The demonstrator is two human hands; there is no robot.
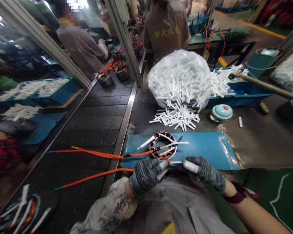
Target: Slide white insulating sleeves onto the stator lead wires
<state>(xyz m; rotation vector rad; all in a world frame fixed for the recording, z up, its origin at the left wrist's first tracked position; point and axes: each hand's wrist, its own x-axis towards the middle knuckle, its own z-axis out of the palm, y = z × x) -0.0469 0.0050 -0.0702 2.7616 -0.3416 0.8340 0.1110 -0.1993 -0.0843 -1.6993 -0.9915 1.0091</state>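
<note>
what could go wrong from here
The orange leads reach past the metal rail over dark slats, where they might snag and tug the wound ring. The thin white tube between the left hand and right hand could slip. Loose white tubes in front of the bag may get knocked about.

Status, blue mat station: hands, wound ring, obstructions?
Left hand pinching orange lead, right hand gripping white sleeve beside it. Wound ring on blue mat, just beyond hands. Loose white tubes piled past mat, not obstructing hands.
</note>
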